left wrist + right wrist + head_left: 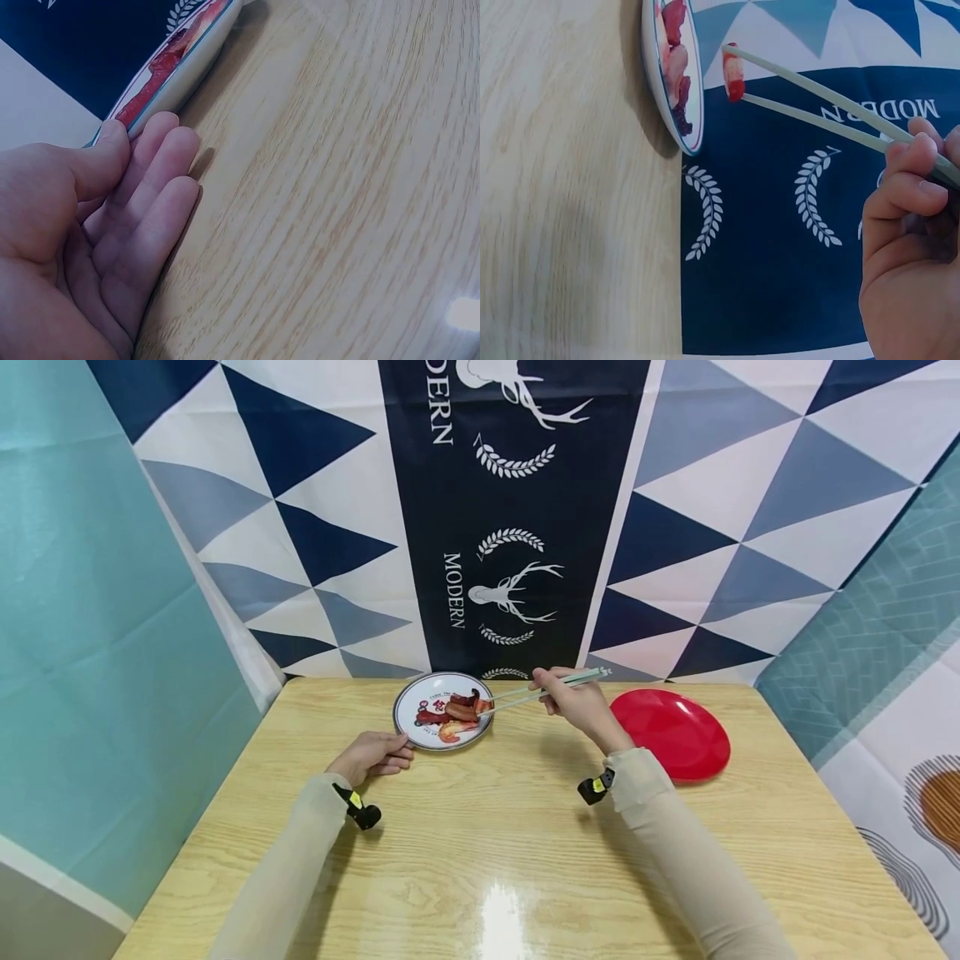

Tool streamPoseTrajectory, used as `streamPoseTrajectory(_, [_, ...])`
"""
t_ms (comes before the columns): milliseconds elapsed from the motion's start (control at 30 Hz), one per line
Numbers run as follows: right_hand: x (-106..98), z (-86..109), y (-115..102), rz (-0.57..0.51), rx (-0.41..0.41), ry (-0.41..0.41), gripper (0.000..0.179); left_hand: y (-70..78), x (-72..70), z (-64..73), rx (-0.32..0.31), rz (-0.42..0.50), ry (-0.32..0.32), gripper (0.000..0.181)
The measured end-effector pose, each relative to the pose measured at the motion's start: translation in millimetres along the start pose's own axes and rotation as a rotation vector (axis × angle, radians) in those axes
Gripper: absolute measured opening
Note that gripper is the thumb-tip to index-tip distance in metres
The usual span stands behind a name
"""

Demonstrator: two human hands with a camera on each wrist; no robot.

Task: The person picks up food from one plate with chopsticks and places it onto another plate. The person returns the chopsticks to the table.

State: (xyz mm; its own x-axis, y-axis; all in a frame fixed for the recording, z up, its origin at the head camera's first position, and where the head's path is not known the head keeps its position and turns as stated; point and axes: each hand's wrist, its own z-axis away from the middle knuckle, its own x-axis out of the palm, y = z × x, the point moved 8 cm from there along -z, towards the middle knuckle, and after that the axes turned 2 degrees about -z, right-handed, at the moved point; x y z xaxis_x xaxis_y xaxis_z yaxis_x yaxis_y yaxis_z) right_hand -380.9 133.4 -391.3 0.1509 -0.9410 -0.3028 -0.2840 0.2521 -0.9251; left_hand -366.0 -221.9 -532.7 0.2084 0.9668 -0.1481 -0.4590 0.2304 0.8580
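Note:
My left hand (372, 755) pinches the near left rim of a white plate (408, 703) with a dark edge, its thumb on top and its fingers against the outside. My right hand (567, 697) holds pale green chopsticks (817, 90). Between their tips is a small red-and-white piece of food (734, 73), raised above the plate in the right wrist view. On the plate lie several food pieces: a brown sausage-like piece (461, 712), a dark red strip (432, 717) and an orange shrimp-like piece (452, 731).
A red oval plate (686, 739) stands on the wooden table (480, 827), right of my right forearm. Behind the table hangs a patterned cloth (517, 510) with triangles and deer heads. Teal cloth (112, 610) covers the left side.

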Motion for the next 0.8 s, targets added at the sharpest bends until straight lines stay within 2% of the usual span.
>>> streamPoseTrajectory(300, [11.9, -0.7, 2.5, -0.044, -0.038, 0.022, 0.043, 0.4, 2.8, 0.3, 0.017, -0.014, 0.001, 0.038])
streamPoseTrajectory(800, [27.4, -0.4, 6.0, -0.046, 0.008, 0.014, 0.044, 0.9, 0.1, 1.4, 0.017, -0.017, 0.013, 0.037])
